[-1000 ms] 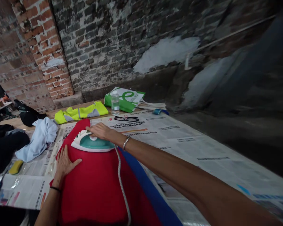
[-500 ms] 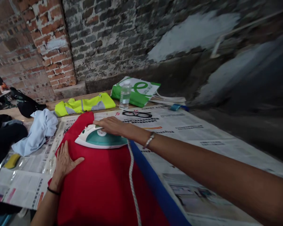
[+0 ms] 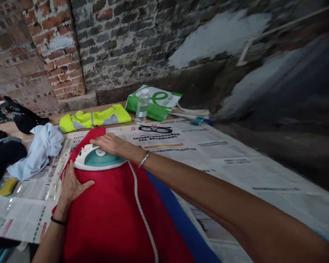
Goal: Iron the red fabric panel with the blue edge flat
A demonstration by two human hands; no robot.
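The right hand (image 3: pixel 109 144) is closed over the handle of a white and teal iron (image 3: pixel 101 159), fingers wrapped on the grip; a silver bracelet (image 3: pixel 144 159) is on that wrist. The iron lies soleplate down on the red cloth (image 3: pixel 112 208), near its far end, with the tip directed to the left, just beside the fingertips of the other hand. The left hand (image 3: pixel 72 184) rests on the left edge of the red cloth, palm down, thumb spread well away from the fingers, which lie close to one another; a black band (image 3: pixel 58 220) circles the wrist. A pale braided cord (image 3: pixel 139 201) runs from the heel of the iron over the red cloth towards the near edge of view. Blue cloth (image 3: pixel 174 210) shows along the right side of the red. Newspaper (image 3: pixel 222 157) covers the table beneath. Beyond the iron, black-framed glasses (image 3: pixel 155 129) lie on the newspaper, and near them a clear bottle (image 3: pixel 142 106) stands upright in front of a green and white bag (image 3: pixel 159 104). A yellow garment (image 3: pixel 94 118) with grey bands lies to the left of the bottle. Further left are a light blue cloth (image 3: pixel 38 151), a black bag (image 3: pixel 24 117), dark cloth (image 3: pixel 5 157) and a yellow sponge (image 3: pixel 8 186).
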